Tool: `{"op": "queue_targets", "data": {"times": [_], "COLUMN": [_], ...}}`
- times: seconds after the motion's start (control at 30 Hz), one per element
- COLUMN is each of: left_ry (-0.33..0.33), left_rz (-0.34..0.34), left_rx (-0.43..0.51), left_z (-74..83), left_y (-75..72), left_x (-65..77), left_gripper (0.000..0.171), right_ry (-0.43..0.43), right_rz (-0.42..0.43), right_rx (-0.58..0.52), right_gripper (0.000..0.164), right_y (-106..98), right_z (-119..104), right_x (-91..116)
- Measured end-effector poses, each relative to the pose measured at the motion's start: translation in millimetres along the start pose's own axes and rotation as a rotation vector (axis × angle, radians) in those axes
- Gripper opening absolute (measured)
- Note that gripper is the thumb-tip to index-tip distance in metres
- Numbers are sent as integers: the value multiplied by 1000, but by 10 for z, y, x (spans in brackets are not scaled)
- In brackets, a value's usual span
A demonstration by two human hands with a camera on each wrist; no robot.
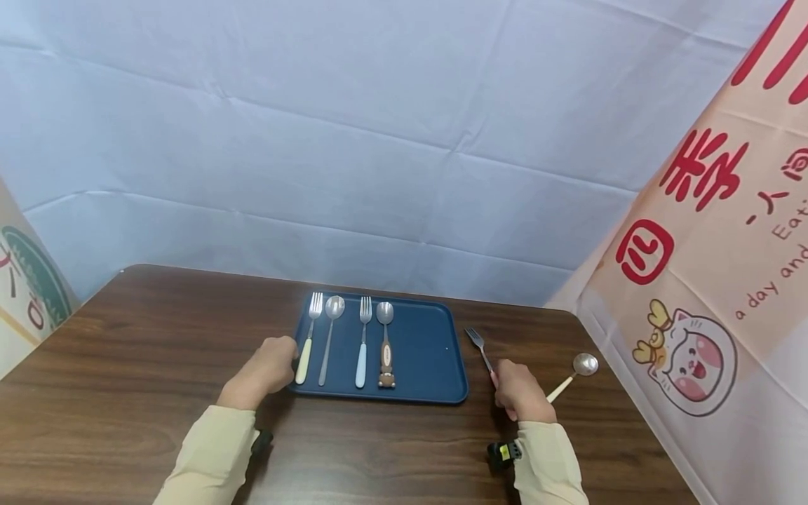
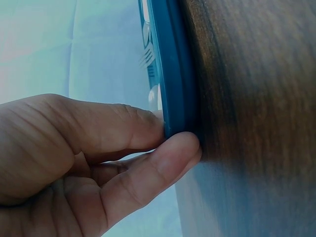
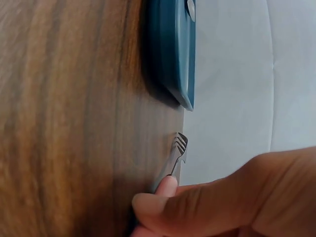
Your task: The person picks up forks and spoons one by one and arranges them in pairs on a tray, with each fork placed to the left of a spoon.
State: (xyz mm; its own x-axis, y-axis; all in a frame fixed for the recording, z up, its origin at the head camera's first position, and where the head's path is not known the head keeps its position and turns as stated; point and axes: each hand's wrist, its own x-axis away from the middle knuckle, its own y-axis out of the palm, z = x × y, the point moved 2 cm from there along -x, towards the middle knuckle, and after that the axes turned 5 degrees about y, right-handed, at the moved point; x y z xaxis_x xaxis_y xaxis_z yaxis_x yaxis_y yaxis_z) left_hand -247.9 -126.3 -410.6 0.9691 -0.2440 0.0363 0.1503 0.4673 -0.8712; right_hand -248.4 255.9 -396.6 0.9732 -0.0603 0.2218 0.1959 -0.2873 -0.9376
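Note:
My left hand [image 1: 265, 368] holds the left rim of a dark blue tray [image 1: 429, 351]; in the left wrist view the thumb and a finger pinch its edge. On the tray lie a yellow-handled fork [image 1: 305, 361], a plain metal spoon [image 1: 327, 351], a light-blue-handled fork [image 1: 361, 358] and a spoon with a brown bear handle [image 1: 386, 361], side by side. To the right of the tray, my right hand [image 1: 522, 393] pinches a pink-handled fork [image 3: 167, 185] by its handle. Its tines point away from me, low over or on the table; contact cannot be made out.
A spoon with a pale yellow handle [image 1: 585, 364] lies on the wooden table [image 1: 158, 351], just right of my right hand. White cloth [image 1: 315, 140] hangs behind the table. A printed banner [image 1: 713, 280] stands along the right edge.

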Motion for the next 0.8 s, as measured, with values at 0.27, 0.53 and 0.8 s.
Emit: {"op": "queue_targets", "data": {"times": [0.27, 0.53, 0.8], "left_ry": [4, -7, -8], "left_rz": [-8, 2, 6], "left_rx": [-3, 3, 4], "left_z": [13, 10, 0], "left_y": [2, 9, 9], "left_x": [0, -5, -10], "left_gripper": [22, 27, 31], "right_ry": [-2, -18, -38], "right_rz": [9, -3, 12], "right_rx": [32, 28, 25], "right_gripper": [18, 17, 21], "right_y": [1, -2, 11], "right_z": [19, 18, 22], "right_x": [4, 7, -7]}}
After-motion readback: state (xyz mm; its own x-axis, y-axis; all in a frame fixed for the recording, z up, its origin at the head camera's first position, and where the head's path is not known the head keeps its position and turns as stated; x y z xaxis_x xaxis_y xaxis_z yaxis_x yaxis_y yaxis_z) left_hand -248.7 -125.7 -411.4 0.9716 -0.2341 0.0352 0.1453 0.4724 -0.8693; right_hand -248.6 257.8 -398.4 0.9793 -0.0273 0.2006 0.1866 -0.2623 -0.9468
